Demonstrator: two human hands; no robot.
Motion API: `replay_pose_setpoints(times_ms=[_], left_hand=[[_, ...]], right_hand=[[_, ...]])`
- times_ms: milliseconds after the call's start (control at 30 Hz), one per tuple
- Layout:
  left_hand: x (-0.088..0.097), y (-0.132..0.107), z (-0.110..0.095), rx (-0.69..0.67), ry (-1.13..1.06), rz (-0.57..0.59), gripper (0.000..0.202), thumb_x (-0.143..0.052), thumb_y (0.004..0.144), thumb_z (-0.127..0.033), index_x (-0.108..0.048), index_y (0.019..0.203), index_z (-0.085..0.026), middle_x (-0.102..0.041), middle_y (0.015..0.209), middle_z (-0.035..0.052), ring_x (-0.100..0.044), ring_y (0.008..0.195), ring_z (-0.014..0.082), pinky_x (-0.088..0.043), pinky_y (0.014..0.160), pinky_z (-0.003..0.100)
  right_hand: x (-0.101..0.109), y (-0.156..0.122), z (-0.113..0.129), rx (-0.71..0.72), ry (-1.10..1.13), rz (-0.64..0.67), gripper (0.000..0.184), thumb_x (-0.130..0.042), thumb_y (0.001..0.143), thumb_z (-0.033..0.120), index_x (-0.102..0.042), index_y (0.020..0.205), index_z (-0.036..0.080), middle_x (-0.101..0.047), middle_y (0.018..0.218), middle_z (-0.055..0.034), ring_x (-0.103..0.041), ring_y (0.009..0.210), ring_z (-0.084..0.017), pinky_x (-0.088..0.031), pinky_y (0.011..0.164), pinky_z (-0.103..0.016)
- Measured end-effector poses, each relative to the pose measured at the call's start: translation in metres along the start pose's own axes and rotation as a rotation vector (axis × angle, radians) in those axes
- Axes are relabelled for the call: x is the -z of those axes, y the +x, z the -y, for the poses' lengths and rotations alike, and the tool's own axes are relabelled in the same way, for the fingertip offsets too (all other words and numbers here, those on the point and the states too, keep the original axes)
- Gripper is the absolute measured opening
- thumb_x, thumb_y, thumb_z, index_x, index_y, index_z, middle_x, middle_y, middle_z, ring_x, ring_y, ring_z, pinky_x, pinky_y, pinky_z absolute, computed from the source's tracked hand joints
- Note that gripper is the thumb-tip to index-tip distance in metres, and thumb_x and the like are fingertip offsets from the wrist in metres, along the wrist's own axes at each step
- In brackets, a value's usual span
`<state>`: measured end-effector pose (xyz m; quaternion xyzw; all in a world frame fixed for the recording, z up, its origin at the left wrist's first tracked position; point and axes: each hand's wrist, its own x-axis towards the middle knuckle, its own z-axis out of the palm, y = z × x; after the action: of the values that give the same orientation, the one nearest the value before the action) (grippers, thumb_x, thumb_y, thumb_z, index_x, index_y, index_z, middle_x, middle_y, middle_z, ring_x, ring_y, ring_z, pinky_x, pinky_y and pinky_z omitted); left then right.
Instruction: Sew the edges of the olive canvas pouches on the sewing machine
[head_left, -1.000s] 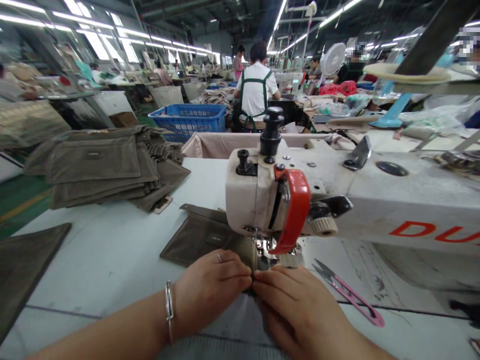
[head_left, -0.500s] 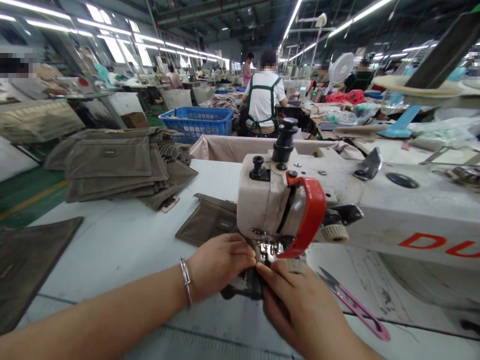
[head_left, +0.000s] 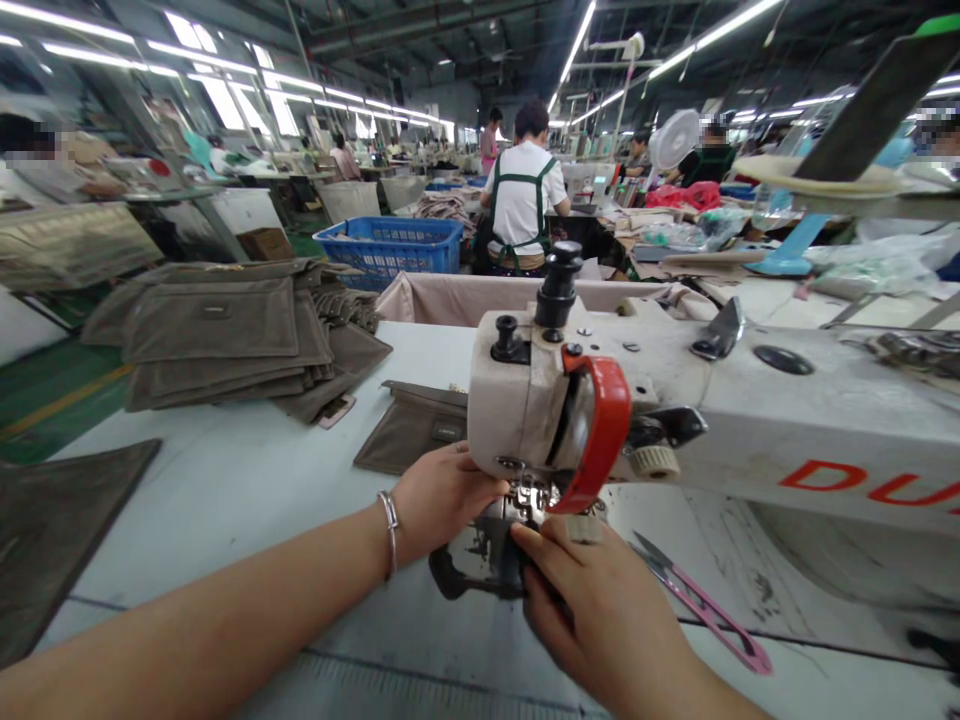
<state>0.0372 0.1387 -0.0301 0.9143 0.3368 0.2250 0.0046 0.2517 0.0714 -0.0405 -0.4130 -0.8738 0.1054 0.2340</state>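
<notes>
A brown fabric panel (head_left: 405, 436) with a small label lies on the white table, its right part hidden behind the sewing machine head (head_left: 502, 400). My left hand (head_left: 442, 500), with a bracelet at the wrist, is closed at the panel's near edge, fingertips beside the presser foot (head_left: 531, 497). My right hand (head_left: 600, 600) is on the near right of the foot. Its index finger reaches to the metal plate (head_left: 484, 550) and its other fingers curl under. What those fingers hold, if anything, is hidden.
Pink-handled thread snips (head_left: 712, 615) lie right of my right hand. Brown panels (head_left: 217, 325) are stacked at the left, and another panel (head_left: 67, 530) lies nearer. Behind the table are a blue crate (head_left: 390, 245) and a person in a green apron (head_left: 525, 190).
My left hand has moved a little away from me, together with the brown panel, uncovering more of the metal plate. My right hand has stayed nearly in place.
</notes>
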Motion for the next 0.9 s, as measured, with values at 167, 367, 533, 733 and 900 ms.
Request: replay_pose_setpoints(times_ms=[167, 367, 533, 733, 900], left_hand=[[-0.006, -0.002, 0.006, 0.02, 0.022, 0.02, 0.016, -0.055, 0.093, -0.023, -0.071, 0.089, -0.022, -0.072, 0.097, 0.0016, -0.063, 0.096, 0.0188, -0.05, 0.087, 0.031], [0.006, 0.001, -0.004, 0.02, 0.057, 0.065, 0.013, -0.058, 0.09, -0.018, -0.07, 0.091, -0.022, -0.073, 0.096, 0.0016, -0.064, 0.096, 0.0199, -0.05, 0.09, 0.032], [0.013, 0.004, -0.015, 0.039, 0.096, 0.136, 0.014, -0.056, 0.091, -0.015, -0.069, 0.089, -0.02, -0.073, 0.094, 0.0031, -0.065, 0.092, 0.0193, -0.049, 0.089, 0.031], [0.022, 0.009, -0.028, 0.08, 0.104, 0.19, 0.014, -0.055, 0.089, -0.011, -0.069, 0.092, -0.016, -0.072, 0.097, 0.0057, -0.064, 0.1, 0.0216, -0.047, 0.094, 0.035], [0.043, 0.012, -0.05, 0.243, -0.054, 0.418, 0.014, -0.058, 0.087, -0.011, -0.069, 0.094, -0.017, -0.069, 0.1, 0.0051, -0.063, 0.097, 0.0208, -0.05, 0.089, 0.034]], right_hand=[[0.0, 0.001, 0.001, -0.019, -0.002, 0.015, 0.033, -0.05, 0.088, 0.019, -0.061, 0.119, 0.018, -0.061, 0.098, -0.009, -0.054, 0.093, -0.027, -0.049, 0.08, -0.045], [0.001, 0.0, 0.001, -0.011, 0.021, -0.015, 0.033, -0.052, 0.086, 0.018, -0.061, 0.118, 0.018, -0.061, 0.1, -0.0084, -0.054, 0.093, -0.026, -0.049, 0.083, -0.046], [0.001, 0.0, 0.002, -0.003, 0.034, -0.037, 0.032, -0.052, 0.085, 0.016, -0.062, 0.116, 0.018, -0.061, 0.102, -0.0084, -0.054, 0.093, -0.026, -0.049, 0.082, -0.046], [0.002, -0.001, 0.001, 0.038, 0.017, -0.049, 0.031, -0.051, 0.086, 0.016, -0.064, 0.114, 0.015, -0.062, 0.099, -0.0113, -0.055, 0.093, -0.027, -0.049, 0.082, -0.046], [0.007, -0.003, -0.001, 0.074, 0.044, -0.023, 0.037, -0.05, 0.084, 0.011, -0.061, 0.119, 0.016, -0.061, 0.099, -0.0114, -0.054, 0.096, -0.027, -0.049, 0.083, -0.045]])
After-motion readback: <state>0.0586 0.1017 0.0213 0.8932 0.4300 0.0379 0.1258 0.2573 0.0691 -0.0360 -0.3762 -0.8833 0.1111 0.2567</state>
